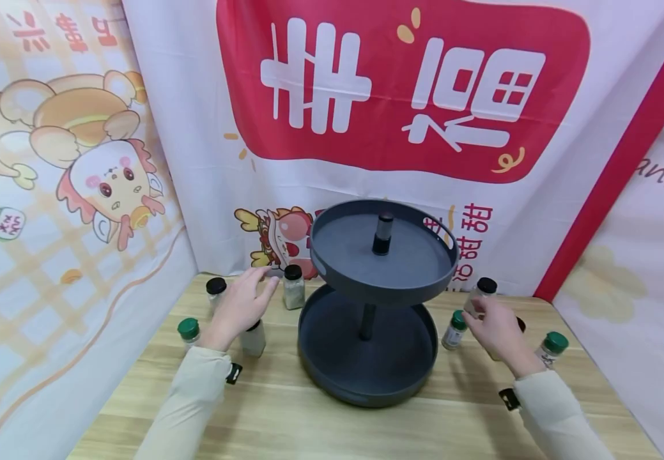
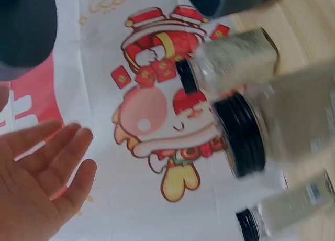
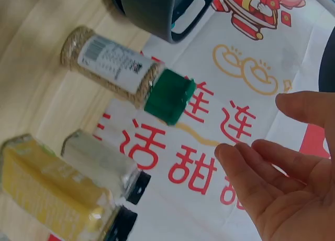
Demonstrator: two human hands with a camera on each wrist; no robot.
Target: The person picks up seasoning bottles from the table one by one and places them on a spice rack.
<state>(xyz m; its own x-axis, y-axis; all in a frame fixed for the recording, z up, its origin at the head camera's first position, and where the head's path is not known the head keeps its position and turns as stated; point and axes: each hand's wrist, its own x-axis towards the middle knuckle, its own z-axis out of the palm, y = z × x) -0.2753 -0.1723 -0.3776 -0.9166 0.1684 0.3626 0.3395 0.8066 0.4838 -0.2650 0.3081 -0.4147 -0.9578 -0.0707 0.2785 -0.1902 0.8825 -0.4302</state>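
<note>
My left hand [image 1: 242,308] hovers among spice jars on the left, its fingers extended and holding nothing. Around it stand a square black-capped jar [image 1: 253,342], another black-capped jar [image 1: 294,292] beyond the fingertips, a third [image 1: 215,287] partly hidden behind the hand, and a green-capped bottle [image 1: 189,330]. Over the right-hand jars is my right hand [image 1: 500,327], fingers loosely bent with nothing between them, as the right wrist view shows. Nearest it are a green-capped bottle of tan grains [image 3: 112,68], a jar of yellow contents [image 3: 52,183] and a pale black-capped jar [image 3: 102,160].
Between the hands stands a dark grey two-tier round rack [image 1: 366,397] with a central post [image 1: 368,321]. Another green-capped bottle [image 1: 553,346] is at the far right. Printed cloth [image 1: 188,128] hangs behind and beside the wooden table [image 1: 285,421].
</note>
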